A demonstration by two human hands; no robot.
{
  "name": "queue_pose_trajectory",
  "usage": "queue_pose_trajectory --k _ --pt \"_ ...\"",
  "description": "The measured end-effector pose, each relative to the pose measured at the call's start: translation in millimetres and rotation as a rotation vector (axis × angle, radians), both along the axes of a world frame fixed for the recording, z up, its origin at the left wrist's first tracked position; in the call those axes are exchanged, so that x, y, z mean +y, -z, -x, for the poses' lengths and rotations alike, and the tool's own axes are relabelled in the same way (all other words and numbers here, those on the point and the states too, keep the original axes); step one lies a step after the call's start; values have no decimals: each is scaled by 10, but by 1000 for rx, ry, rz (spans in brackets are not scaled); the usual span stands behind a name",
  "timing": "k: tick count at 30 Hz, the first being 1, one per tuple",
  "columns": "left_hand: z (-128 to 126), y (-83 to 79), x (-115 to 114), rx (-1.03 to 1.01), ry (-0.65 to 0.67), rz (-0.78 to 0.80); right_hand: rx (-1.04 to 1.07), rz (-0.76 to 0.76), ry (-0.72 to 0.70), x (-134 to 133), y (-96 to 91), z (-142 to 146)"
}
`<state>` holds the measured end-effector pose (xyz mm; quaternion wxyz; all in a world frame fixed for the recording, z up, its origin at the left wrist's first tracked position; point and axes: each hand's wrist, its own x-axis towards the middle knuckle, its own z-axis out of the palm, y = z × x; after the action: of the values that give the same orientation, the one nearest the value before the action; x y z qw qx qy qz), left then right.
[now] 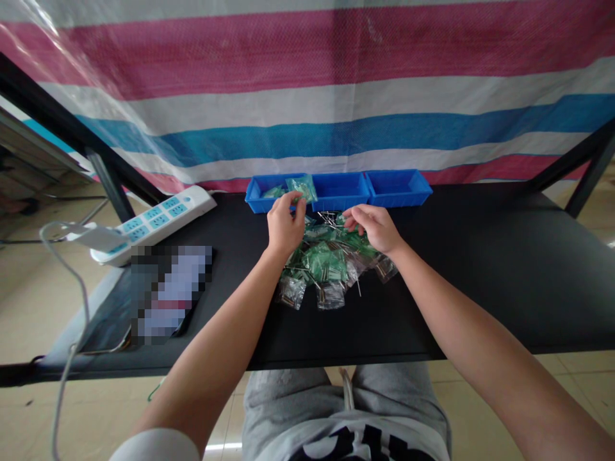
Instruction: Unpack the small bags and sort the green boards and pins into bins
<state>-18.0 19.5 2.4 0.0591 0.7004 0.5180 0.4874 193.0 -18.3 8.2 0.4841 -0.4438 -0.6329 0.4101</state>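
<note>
My left hand is closed in a pinch on a small clear bag of green parts, held at the front rim of the left blue bin. My right hand rests with curled fingers on a pile of small clear bags in the middle of the black table; what its fingers hold is hidden. Some bags in the pile hold green parts, others brownish parts. Thin metal pins lie between the pile and the bins.
Three blue bins stand in a row at the table's back: the middle bin and the right bin beside the left one. A white power strip with its cable lies at the left. A blurred flat object lies near the left front edge. A striped tarp hangs behind.
</note>
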Motion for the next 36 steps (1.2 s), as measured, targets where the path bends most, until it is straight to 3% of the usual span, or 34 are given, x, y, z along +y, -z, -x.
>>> queue_pose_trajectory --k 8,19,28,32,36 --pt "140 27 101 225 -85 -4 -421 -238 -10 -20 -9 -35" --pt "268 155 196 204 -70 105 -625 -384 86 70 98 -43" --pt "228 105 155 205 -139 115 -723 -388 -21 129 223 -67" --pt "205 -7 87 229 -39 10 -744 -371 -18 136 222 -62" --pt "140 -53 21 330 269 -50 -764 -366 -41 127 193 -51"
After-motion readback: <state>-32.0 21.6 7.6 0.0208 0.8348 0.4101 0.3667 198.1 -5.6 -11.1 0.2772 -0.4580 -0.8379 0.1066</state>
